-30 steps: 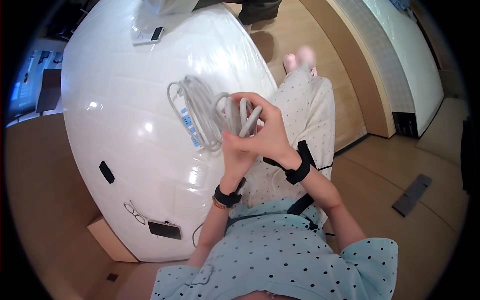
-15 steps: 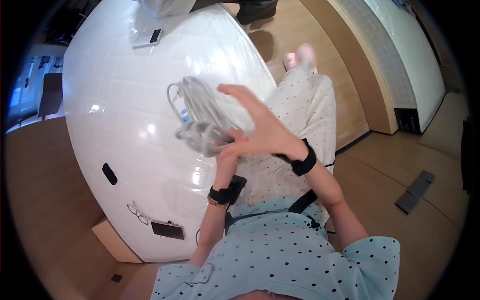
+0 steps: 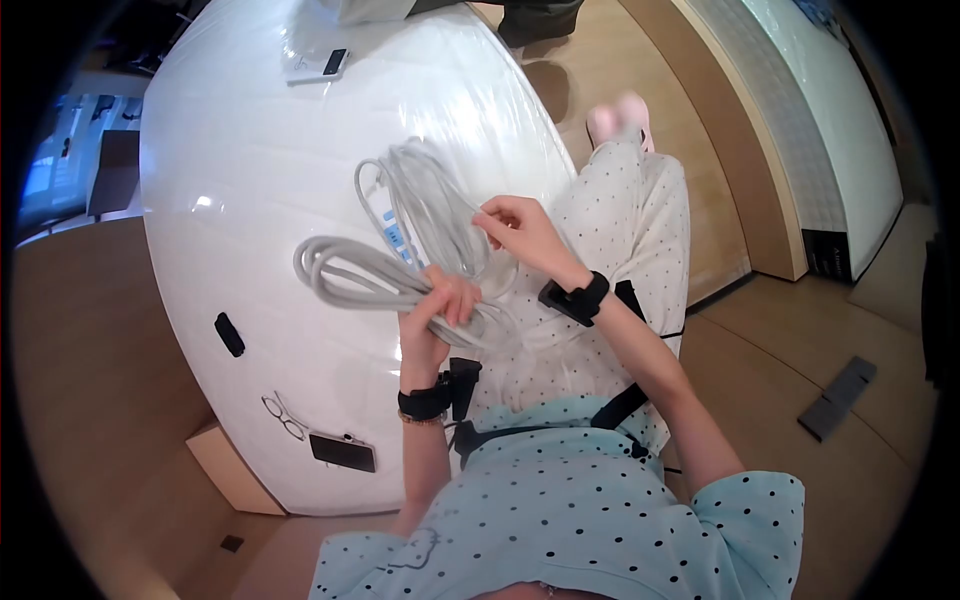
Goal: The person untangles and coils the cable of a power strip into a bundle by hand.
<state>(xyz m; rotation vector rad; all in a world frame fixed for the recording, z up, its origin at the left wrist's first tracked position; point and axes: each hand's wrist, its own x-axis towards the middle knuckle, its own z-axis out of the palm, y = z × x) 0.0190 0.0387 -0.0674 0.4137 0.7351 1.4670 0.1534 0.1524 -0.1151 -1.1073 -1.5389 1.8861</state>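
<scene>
A coiled grey cable (image 3: 350, 275) is gripped around its middle by my left hand (image 3: 441, 310), its loops sticking out on both sides of the fist. My right hand (image 3: 520, 230) is up and to the right, thumb and fingers pinched on a strand of grey cable beside a second coil. That second grey coil (image 3: 430, 200) lies on the plastic-covered mattress (image 3: 250, 180). Partly under its loops is a white power strip with blue sockets (image 3: 394, 236).
On the mattress are a white boxed device (image 3: 318, 68), a black object (image 3: 230, 335), glasses (image 3: 284, 416) and a phone (image 3: 342, 452). Another person's dark trouser leg (image 3: 540, 20) is at the top. A grey strip (image 3: 837, 398) lies at right.
My hands have moved apart. The cable bundle in my left hand now stretches out to the left, and my right hand has gone from spread fingers to a pinch.
</scene>
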